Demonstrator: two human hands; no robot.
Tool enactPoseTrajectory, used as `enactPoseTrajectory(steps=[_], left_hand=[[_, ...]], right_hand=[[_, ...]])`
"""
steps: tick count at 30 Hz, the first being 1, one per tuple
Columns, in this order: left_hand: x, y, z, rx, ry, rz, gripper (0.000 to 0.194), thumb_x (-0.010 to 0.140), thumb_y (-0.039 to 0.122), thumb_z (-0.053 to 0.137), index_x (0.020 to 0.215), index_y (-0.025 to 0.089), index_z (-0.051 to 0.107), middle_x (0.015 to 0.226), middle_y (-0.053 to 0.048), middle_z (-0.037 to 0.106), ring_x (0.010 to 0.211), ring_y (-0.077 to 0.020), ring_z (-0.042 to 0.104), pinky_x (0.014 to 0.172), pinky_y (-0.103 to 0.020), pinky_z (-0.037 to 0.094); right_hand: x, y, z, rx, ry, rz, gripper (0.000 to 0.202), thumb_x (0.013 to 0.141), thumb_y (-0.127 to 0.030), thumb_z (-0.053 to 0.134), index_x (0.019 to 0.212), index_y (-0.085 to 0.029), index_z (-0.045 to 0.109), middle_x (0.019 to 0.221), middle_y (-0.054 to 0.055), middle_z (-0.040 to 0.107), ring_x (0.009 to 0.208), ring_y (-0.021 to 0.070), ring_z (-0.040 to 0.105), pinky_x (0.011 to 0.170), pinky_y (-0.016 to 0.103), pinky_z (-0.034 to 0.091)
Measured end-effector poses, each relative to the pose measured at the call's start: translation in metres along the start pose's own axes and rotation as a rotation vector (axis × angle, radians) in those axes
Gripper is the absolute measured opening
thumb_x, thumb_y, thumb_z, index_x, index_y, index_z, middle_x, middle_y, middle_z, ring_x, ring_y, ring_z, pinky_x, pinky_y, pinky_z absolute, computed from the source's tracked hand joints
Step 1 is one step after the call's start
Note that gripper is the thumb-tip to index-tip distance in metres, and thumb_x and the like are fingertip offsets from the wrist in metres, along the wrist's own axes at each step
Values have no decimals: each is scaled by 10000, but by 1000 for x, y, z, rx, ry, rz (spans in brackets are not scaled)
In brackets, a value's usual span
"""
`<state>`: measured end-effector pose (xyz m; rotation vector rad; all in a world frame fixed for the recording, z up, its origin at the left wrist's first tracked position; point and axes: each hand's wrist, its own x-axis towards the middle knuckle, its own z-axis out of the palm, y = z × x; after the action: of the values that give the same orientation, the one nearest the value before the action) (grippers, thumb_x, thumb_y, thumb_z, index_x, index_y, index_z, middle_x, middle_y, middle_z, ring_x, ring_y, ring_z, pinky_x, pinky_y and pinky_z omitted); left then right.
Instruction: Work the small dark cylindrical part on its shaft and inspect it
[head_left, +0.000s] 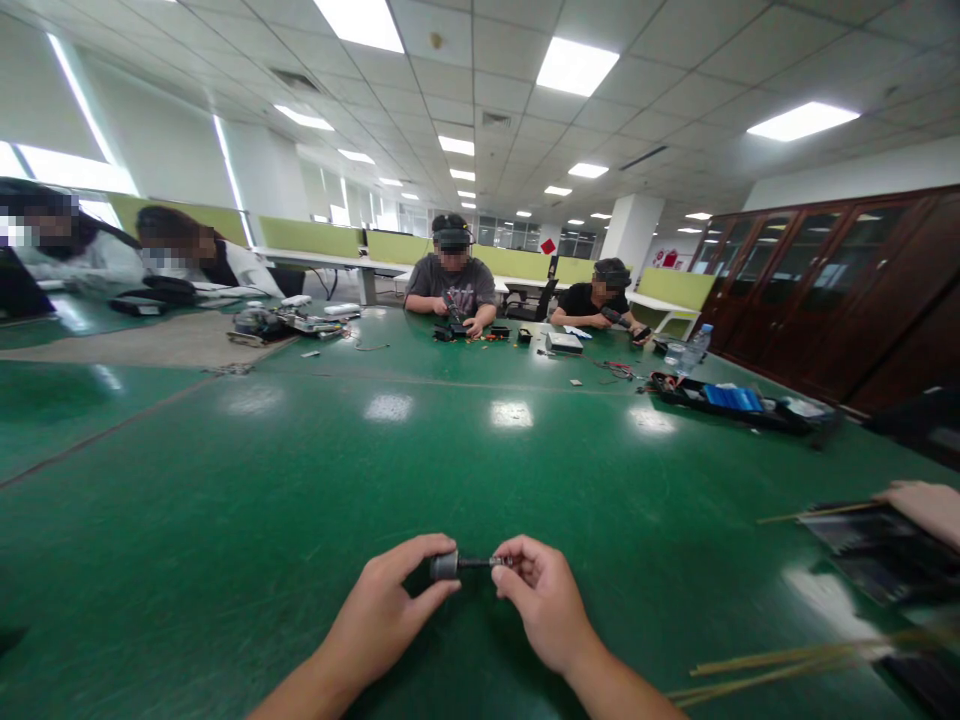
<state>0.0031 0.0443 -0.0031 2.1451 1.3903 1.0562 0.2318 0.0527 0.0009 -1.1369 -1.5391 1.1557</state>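
Note:
Between my two hands, close to the front of the green table (360, 470), lies a small dark part (445, 567) with a thick cylindrical end and a thin rod running to the right. It looks like a small motor with a shaft, though I cannot be sure. My left hand (390, 600) grips the cylinder between thumb and fingers. On the rod's far end, my right hand (536, 590) is closed in a pinch, its fingertips covering part of it. The part is held roughly level.
At the right edge another person's hand (926, 508) rests by a black tray-like object (877, 545). Thin yellowish sticks (780, 660) lie nearer. Farther back are a black case (720, 397), a water bottle (699, 345), electronics (274, 322) and several people at work.

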Motion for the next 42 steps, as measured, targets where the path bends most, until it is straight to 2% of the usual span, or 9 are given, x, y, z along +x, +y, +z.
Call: enactPoseTrajectory(steps=[12,25,31,33,35,39,42], left_hand=[[0,0,-2,-1,21,45,329,848,323,691,1169,280,632,1166,-44,682,1102,-233,636,1000,-392,501],[0,1,-1,-8,7,16,335,845,303,700,1168,315,613,1161,-7,673,1094,-210,622,984,-363,490],[2,8,-10,-65,99,62,275,853,303,691,1121,271,635,1080,-43,668,1021,-216,627,912,-346,506],[3,9,-11,-86,140,17,267,846,328,696,1096,250,643,1034,-51,669,979,-220,636,874,-343,519],[5,7,-9,-165,179,-89,301,844,359,692,1111,233,635,1040,-55,678,968,-223,652,883,-348,527],[13,5,-7,-489,229,-275,504,893,406,608,1336,191,498,1180,-88,667,1071,-231,653,944,-361,530],[17,4,-23,-563,217,-347,580,878,437,623,1373,175,473,1173,-99,679,1080,-246,656,946,-372,533]], right_hand=[[-2,-3,-1,26,21,-9,122,848,-257,628,892,-147,658,710,16,610,651,155,573,601,251,424],[-1,-5,-1,96,33,-2,145,838,-274,642,877,-134,651,663,12,586,613,143,548,603,256,424],[3,1,-6,266,58,17,160,831,-287,654,855,-129,647,674,15,604,592,137,560,598,252,420],[5,4,-6,315,58,33,210,857,-332,633,819,-125,642,689,27,615,583,133,559,590,250,416],[6,6,-6,347,57,60,316,899,-409,583,775,-122,626,689,37,613,566,128,552,567,246,410],[7,7,-2,357,50,97,486,944,-532,479,708,-121,588,630,32,575,508,116,521,518,240,395],[7,6,-1,336,38,101,526,939,-578,459,696,-126,574,621,28,569,492,112,517,509,238,395]])
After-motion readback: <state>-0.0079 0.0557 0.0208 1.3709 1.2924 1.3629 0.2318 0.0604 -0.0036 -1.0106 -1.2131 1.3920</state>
